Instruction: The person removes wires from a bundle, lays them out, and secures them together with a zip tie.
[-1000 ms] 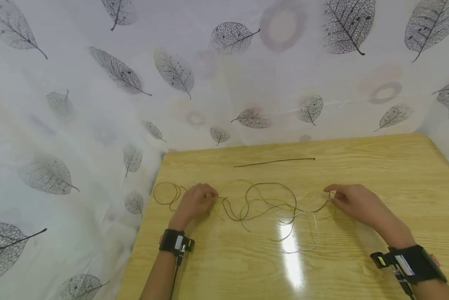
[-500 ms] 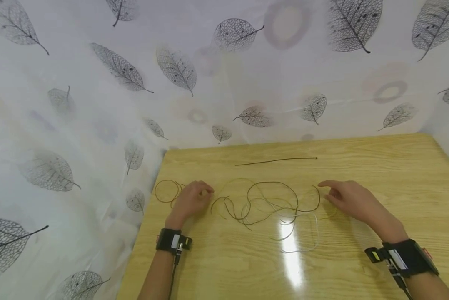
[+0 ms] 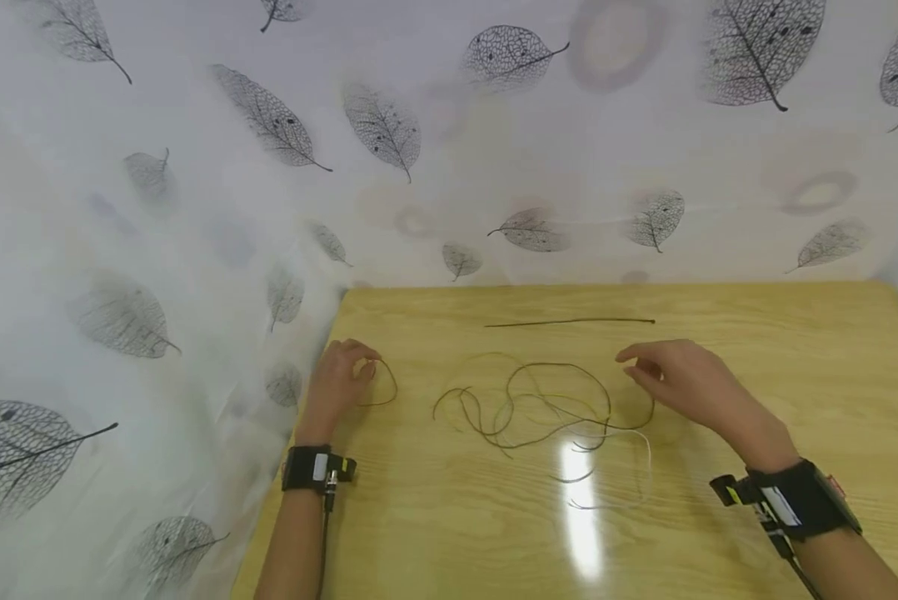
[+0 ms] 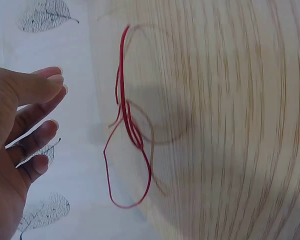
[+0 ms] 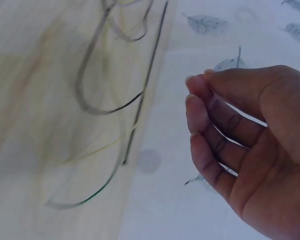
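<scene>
In the head view my left hand [image 3: 335, 385] hovers over a red cord [image 3: 396, 388] at the table's left side, covering most of its loop. The left wrist view shows this red cord [image 4: 123, 85] apart from my loosely bent fingers, which hold nothing. Over the right end of the tangle is my right hand [image 3: 685, 385], thumb and fingers relaxed and nothing between them. A long dark cord [image 3: 565, 364] curves through the middle, crossing a thin yellow cord [image 3: 490, 354] and a white cord [image 3: 649, 454]. Seen from the right wrist, several cords lie left of my fingers [image 5: 197, 117].
A straight dark cord [image 3: 569, 321] lies along the back of the wooden table [image 3: 419, 533]. Behind and to the left hangs a leaf-printed white sheet [image 3: 254, 225]. Light glares off the tabletop in front of the tangle. Cables trail from both wrist bands.
Both hands have let go of the dark cord's ends, which have dropped onto the table. My left hand has moved left over the red cord; the right has moved slightly left. The view has shifted slightly.
</scene>
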